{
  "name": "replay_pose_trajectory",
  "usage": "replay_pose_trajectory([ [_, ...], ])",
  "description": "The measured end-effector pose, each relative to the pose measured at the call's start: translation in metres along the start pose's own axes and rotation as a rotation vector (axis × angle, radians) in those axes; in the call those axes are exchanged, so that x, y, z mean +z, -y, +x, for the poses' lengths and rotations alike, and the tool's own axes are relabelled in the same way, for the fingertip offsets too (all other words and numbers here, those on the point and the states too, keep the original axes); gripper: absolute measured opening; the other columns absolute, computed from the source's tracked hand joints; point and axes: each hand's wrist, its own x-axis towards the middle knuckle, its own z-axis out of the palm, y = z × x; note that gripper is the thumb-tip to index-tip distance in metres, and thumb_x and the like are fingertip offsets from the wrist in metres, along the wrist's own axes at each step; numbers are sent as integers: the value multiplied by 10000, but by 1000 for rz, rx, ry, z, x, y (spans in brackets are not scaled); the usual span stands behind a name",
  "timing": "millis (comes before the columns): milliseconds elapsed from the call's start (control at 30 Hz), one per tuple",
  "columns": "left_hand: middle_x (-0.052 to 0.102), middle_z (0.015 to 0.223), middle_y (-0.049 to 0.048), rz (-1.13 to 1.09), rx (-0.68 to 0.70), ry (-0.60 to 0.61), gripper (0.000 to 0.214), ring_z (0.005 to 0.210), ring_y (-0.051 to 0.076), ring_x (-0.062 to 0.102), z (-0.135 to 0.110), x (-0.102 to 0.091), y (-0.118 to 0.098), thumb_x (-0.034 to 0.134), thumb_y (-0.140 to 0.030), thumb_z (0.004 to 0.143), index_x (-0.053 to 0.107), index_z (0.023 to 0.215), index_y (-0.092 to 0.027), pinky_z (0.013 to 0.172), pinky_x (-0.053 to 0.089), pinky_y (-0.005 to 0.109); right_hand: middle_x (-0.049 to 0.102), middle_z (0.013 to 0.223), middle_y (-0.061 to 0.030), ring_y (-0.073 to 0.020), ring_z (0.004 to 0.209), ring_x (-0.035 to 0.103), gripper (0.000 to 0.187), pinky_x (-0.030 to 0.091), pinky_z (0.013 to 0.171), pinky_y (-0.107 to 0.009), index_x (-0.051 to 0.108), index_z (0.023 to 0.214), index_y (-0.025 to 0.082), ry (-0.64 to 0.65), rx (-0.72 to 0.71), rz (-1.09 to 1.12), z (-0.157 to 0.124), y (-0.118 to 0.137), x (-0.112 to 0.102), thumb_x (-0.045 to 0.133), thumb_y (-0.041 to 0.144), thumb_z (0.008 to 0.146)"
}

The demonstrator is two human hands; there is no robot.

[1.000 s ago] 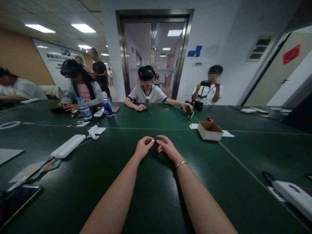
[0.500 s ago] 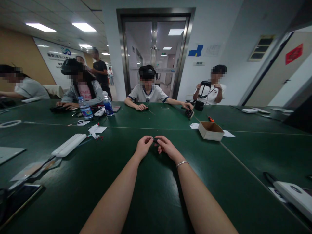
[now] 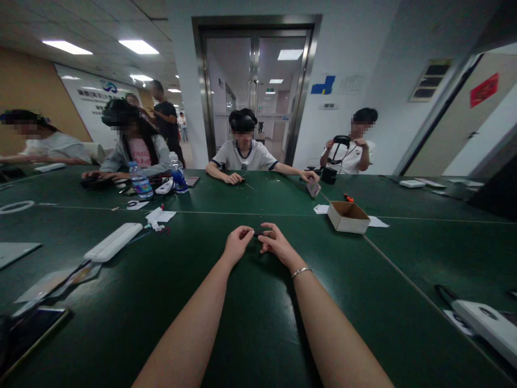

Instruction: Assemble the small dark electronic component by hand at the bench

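My left hand (image 3: 237,242) and my right hand (image 3: 275,242) meet over the green table (image 3: 250,323), fingertips pinched together. Between them they hold a small dark part (image 3: 257,233), too small to name. Both forearms stretch forward from the bottom edge. A thin bracelet (image 3: 301,272) sits on my right wrist.
A small cardboard box (image 3: 348,216) stands to the right. A long white device (image 3: 113,242) and papers (image 3: 160,216) lie to the left, a phone (image 3: 30,331) at the near left, another white device (image 3: 484,322) at the near right. Water bottles (image 3: 140,181) and several seated people are across the table.
My hands stay pinched on the small part, barely shifting. The person opposite has turned the phone in their hand, and the person at far left has leaned forward.
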Motion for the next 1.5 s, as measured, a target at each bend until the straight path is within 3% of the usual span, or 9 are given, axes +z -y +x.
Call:
replay_pose_trajectory([
  [233, 676, 878, 70, -10, 13, -8, 251, 823, 182, 620, 0, 0, 3, 611, -372, 786, 662, 894, -151, 790, 476, 306, 579, 865, 42, -54, 494, 565, 527, 552, 508, -220, 475, 1076, 233, 5, -9, 2, 3, -1, 0, 759, 201, 634],
  [400, 675, 883, 64, -36, 14, -7, 241, 819, 173, 624, 1, 0, 2, 612, -355, 781, 656, 900, -151, 799, 479, 302, 602, 736, 20, -64, 431, 521, 337, 536, 473, -237, 498, 1024, 193, 6, 68, 22, 2, 0, 0, 672, 348, 781],
  [533, 674, 881, 70, -39, -2, -33, 233, 821, 178, 622, 2, 0, 4, 611, -342, 775, 654, 892, -145, 797, 476, 308, 622, 907, 12, -68, 522, 601, 478, 547, 545, -224, 493, 1054, 226, 39, 22, 44, 1, 1, -1, 775, 230, 669],
  [667, 675, 889, 69, -36, 1, -10, 233, 833, 178, 621, 2, 0, 6, 614, -347, 782, 658, 900, -150, 800, 473, 305, 612, 756, 9, -82, 475, 574, 326, 542, 504, -237, 508, 1028, 196, 5, 85, 54, 2, 0, -2, 667, 364, 799],
  [833, 670, 891, 65, -41, -10, -24, 229, 818, 172, 617, 2, 0, 7, 616, -340, 780, 653, 905, -152, 778, 472, 298, 611, 994, 11, -45, 493, 573, 492, 550, 533, -223, 519, 1036, 233, 11, -7, 53, 2, -1, -2, 792, 198, 628],
  [1033, 662, 858, 55, -50, -5, -58, 208, 779, 164, 605, 3, 1, 6, 610, -322, 777, 641, 894, -152, 754, 465, 296, 624, 775, -2, -70, 447, 540, 334, 544, 497, -246, 523, 1062, 191, -24, 45, 11, 3, -3, -1, 653, 363, 807],
  [1200, 657, 862, 59, -49, -20, -72, 208, 779, 163, 601, 3, 1, 3, 614, -312, 769, 632, 894, -147, 754, 460, 295, 617, 1015, -10, -46, 495, 572, 469, 554, 544, -229, 539, 1057, 230, 8, -9, 19, 1, -2, -2, 774, 189, 652],
  [1367, 657, 860, 58, -61, -4, -70, 218, 788, 165, 605, 1, 0, 2, 612, -331, 772, 632, 894, -152, 759, 465, 297, 638, 814, -18, -71, 453, 555, 286, 549, 498, -236, 547, 1043, 193, -41, 59, 7, 3, -1, 0, 645, 352, 827],
  [1500, 656, 870, 61, -58, -9, -76, 224, 798, 166, 604, 1, 1, 4, 613, -338, 771, 632, 895, -152, 766, 464, 298, 636, 973, -29, -57, 491, 574, 415, 565, 537, -231, 563, 1099, 209, -30, 15, -7, 3, -2, 0, 723, 174, 718],
])
